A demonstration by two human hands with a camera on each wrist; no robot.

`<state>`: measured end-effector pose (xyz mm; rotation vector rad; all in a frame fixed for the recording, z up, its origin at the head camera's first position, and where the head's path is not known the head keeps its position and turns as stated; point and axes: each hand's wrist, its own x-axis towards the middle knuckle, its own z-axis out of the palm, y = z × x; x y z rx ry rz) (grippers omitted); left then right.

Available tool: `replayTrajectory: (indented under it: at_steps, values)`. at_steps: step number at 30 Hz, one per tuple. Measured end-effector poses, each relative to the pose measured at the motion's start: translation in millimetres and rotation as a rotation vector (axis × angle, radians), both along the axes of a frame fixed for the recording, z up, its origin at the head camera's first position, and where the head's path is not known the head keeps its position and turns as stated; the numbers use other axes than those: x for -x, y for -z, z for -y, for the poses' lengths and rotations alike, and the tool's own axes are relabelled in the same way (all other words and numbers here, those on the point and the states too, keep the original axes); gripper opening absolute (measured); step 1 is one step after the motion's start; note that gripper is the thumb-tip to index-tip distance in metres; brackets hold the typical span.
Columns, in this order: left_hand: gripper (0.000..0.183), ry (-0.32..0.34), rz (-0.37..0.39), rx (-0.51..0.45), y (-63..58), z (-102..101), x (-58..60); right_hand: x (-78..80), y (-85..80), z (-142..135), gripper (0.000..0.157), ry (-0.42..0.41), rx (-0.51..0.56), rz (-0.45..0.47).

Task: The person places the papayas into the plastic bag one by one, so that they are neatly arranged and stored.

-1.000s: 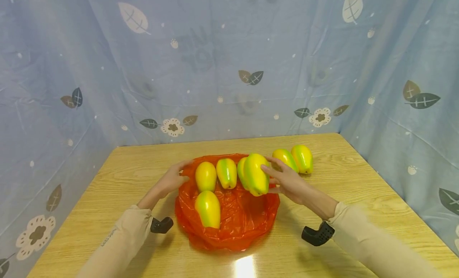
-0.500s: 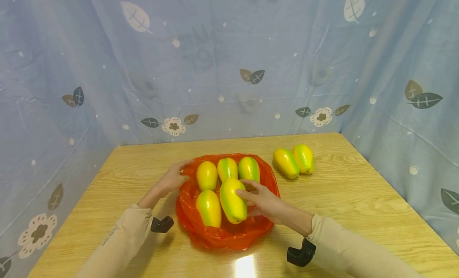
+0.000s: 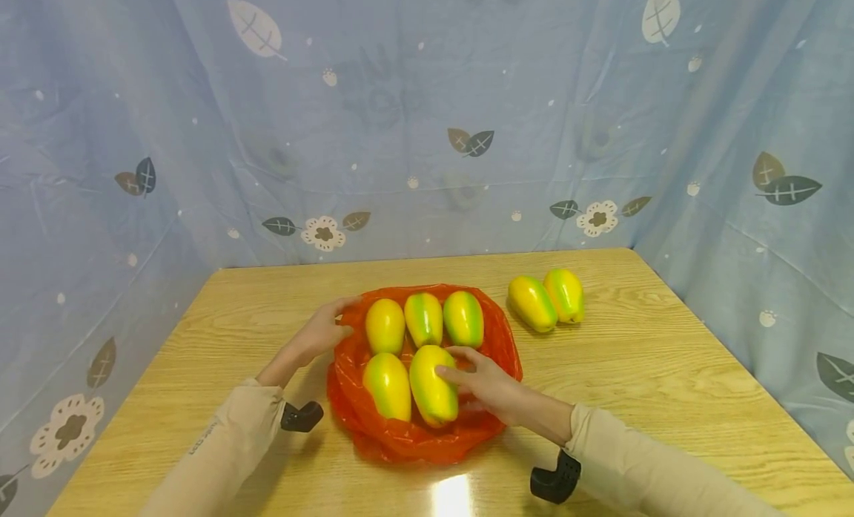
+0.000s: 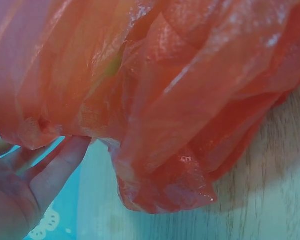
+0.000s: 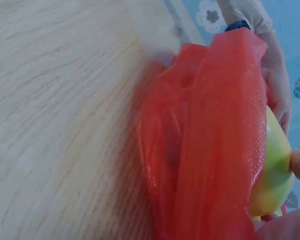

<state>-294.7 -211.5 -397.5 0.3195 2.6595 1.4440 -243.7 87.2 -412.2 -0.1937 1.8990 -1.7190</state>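
A red plastic bag (image 3: 427, 446) lies wide open on the table, with several yellow-green papayas inside. Three of them, such as the middle papaya (image 3: 424, 320), form a back row, and another papaya (image 3: 388, 387) lies front left. Beside that one, my right hand (image 3: 490, 387) holds a papaya (image 3: 434, 387) from its right side, thumb on top; its underside is hidden. My left hand (image 3: 320, 331) touches the bag's left rim with thumb and fingers apart. In the left wrist view, the bag (image 4: 165, 125) hides those fingertips. The right wrist view shows the held papaya (image 5: 274, 172) partly behind the bag.
Two more papayas lie on the wooden table (image 3: 640, 383) behind and right of the bag, a left one (image 3: 532, 303) and a right one (image 3: 565, 294). A patterned blue curtain (image 3: 414, 116) borders the table at the back and sides.
My right hand has carried its papaya from above the bag's right side leftward, toward me and down, beside the front-left papaya. My left hand stays at the bag's rim.
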Motion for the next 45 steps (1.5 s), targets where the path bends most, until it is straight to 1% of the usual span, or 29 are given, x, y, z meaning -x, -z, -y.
replayTrajectory:
  at_steps: [5,11,14,21,25,29,31,34,39,42,45]
  values:
    - [0.058,0.0,0.003,0.0,-0.5,-1.2,-0.3,-1.1,2.4,0.7,0.071,0.019,-0.078,-0.016]
    - [0.058,-0.002,0.006,-0.005,-0.3,-0.9,-0.3,-2.6,1.8,1.3,0.069,0.005,-0.169,-0.083]
    - [0.057,0.004,0.0,0.005,0.6,-0.2,-0.3,-2.4,0.7,0.5,0.068,-0.008,-0.197,-0.106]
    - [0.057,0.007,-0.005,-0.003,0.9,0.9,-0.1,3.1,-2.3,-7.4,0.066,-0.02,-0.167,-0.072]
    - [0.057,0.014,-0.011,-0.005,-0.2,0.5,-1.3,8.9,-8.1,-18.0,0.063,-0.052,-0.148,-0.079]
    - [0.057,0.012,-0.009,-0.008,-1.6,-0.2,-1.9,20.2,-20.5,-36.7,0.059,-0.099,-0.056,-0.094]
    - [0.057,0.016,-0.013,-0.002,-2.5,-0.6,-2.2,27.5,-28.1,-47.2,0.058,-0.099,0.004,-0.09]
    - [0.057,0.009,-0.006,-0.008,-2.7,-1.5,-1.4,38.5,-40.5,-62.9,0.058,-0.062,0.057,-0.094]
    - [0.057,0.014,0.004,-0.001,-2.8,-2.6,-2.0,56.5,-58.2,-93.0,0.065,0.046,0.063,-0.141]
    - [0.058,0.019,0.002,0.001,-2.9,-2.7,-2.9,68.1,-64.6,-113.4,0.067,0.127,0.048,-0.189]
    - [0.057,0.019,-0.009,-0.006,-2.4,-2.3,-3.3,81.7,-65.2,-135.1,0.067,0.209,0.028,-0.218]
